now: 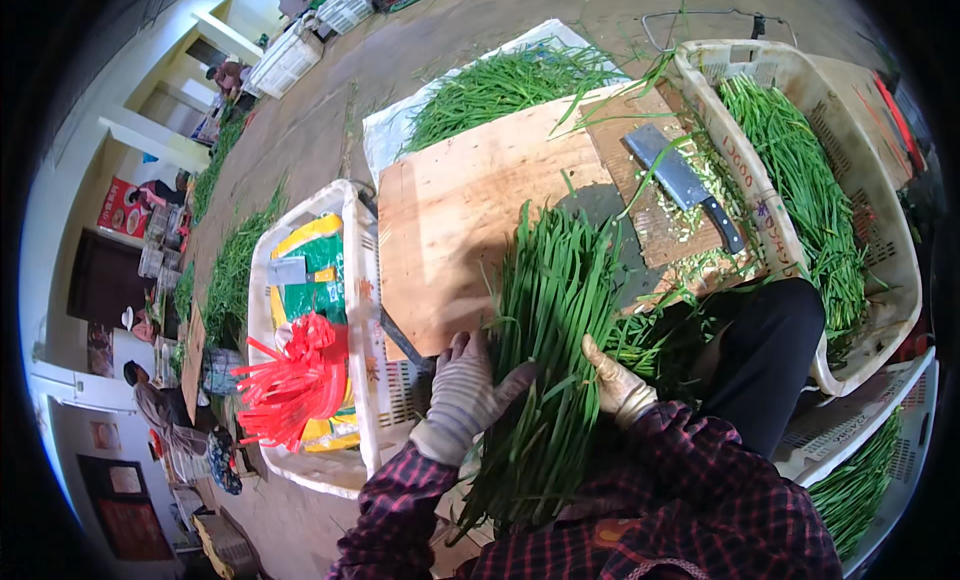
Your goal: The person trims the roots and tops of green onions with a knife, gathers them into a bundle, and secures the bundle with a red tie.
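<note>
Plaid sleeves (398,505) lead to a bunch of greens (558,300) across the near edge of the bench (445,220); left hand (468,390), open, rests against it; the grip of the right hand (622,385) cannot be told, fingers hidden. Gathered, apparently, yet no tie shows; trimmings (722,190) lie by the cleaver (672,170), and the heap (500,92) beyond looks unsorted

bunch of long green leaves (550,310) | look: thin, flat, deep green, thick bundle | state: gathered nearly parallel, some tips are spreading at the far end | pose: lengthwise, near end slightly to the left | place: far part overlaps the wooden board (450,210) in view; contact cannot be told
</note>
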A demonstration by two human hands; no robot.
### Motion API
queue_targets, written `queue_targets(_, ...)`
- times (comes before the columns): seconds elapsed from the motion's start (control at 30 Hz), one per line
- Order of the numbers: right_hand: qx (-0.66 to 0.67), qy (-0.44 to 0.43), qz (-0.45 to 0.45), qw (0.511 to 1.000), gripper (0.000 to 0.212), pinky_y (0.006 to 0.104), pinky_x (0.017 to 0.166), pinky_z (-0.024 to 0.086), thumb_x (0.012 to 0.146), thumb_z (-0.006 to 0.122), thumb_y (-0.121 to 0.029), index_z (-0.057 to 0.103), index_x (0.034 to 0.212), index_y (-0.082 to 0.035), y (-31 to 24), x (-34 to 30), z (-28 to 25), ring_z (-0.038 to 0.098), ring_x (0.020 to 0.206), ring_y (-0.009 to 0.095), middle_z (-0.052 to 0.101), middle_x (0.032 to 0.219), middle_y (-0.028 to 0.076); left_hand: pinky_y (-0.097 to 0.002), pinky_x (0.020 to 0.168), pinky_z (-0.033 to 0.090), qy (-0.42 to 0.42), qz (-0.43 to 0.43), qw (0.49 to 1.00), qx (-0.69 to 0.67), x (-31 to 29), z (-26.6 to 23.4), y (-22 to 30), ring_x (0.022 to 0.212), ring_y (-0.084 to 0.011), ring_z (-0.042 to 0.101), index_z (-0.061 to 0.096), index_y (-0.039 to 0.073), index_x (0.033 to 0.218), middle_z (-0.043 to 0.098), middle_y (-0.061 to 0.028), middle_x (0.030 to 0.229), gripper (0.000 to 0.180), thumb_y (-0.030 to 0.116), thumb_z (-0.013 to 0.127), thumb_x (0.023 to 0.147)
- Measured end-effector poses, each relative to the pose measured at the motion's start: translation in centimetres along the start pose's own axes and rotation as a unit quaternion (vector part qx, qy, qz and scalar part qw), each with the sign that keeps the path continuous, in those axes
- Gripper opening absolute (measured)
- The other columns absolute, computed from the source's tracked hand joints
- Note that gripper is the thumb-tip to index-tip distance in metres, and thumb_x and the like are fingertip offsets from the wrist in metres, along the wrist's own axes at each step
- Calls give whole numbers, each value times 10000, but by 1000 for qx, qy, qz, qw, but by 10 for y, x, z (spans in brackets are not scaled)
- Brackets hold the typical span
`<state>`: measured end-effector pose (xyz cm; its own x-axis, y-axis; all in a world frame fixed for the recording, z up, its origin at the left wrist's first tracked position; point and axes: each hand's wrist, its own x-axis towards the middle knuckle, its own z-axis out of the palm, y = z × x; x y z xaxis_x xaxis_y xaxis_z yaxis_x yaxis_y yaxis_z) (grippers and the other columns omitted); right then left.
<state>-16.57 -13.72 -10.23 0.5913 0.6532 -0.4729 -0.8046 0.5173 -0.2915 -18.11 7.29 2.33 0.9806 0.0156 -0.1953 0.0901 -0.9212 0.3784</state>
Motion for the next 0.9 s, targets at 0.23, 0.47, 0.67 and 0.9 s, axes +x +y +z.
queue_targets(0.23,-339,-24,-151,928,663,303,1037,340,945,517,-505,409,1392,-27,-1,8,-7,450,1202,140,507,1336,73,-431,1029,391,-182,-16,956,-230,35,28,31,1244,-372,472,244,-37,1419,474,-254,1344,947,501,705,792)
queue_targets(0.47,-174,-65,-243,952,670,322,1074,305,877,679,-350,409,1379,2,-55,-27,51,437,1260,191,494,1357,89,-368,991,440,-25,63,821,-567,19,28,61,1187,-208,485,61,46,1482,458,-142,1335,1077,0,799,698)
queue_targets(0.67,-446,-84,-442,774,536,334,947,431,795,739,-140,523,1267,-4,-104,-44,177,570,1075,182,634,1143,81,-352,935,493,23,108,817,-566,22,-62,69,1108,-212,562,127,88,1463,529,-110,1263,1017,5,800,704)
queue_targets(0.9,-474,-154,-594,631,483,308,835,483,663,823,-111,607,1080,1,-171,-62,261,624,917,186,668,1008,102,-337,853,533,127,215,803,-541,41,-150,107,949,-219,643,610,-7,1122,664,-94,1036,444,67,751,708)
